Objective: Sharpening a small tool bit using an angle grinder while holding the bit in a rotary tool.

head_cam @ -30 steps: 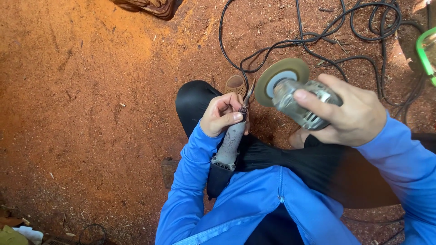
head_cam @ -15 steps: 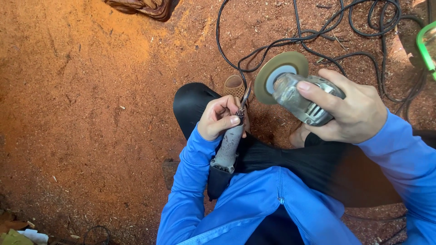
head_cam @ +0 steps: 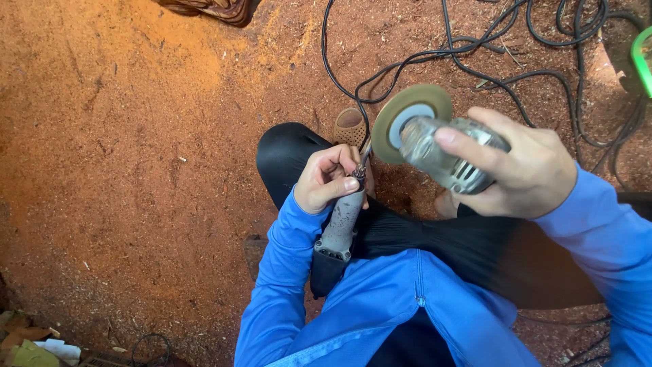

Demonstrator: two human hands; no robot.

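Head camera looked down on a seated person in blue sleeves over sawdust-covered ground. Right hand (head_cam: 526,170) was wrapped tightly around a silver angle grinder (head_cam: 448,153), hiding most of its body; its yellowish disc (head_cam: 407,119) faced upward. Left hand (head_cam: 333,180) was pinched closed on a grey-handled tool (head_cam: 343,221) whose tip was too small to identify. Black cables (head_cam: 475,64) ran off frame.

right hand (head_cam: 526,170): grips silver angle grinder (head_cam: 451,153) with round yellowish disc (head_cam: 406,117). left hand (head_cam: 329,180): grips grey tool handle (head_cam: 341,224). black cables (head_cam: 475,54) on red sawdust floor (head_cam: 136,170).
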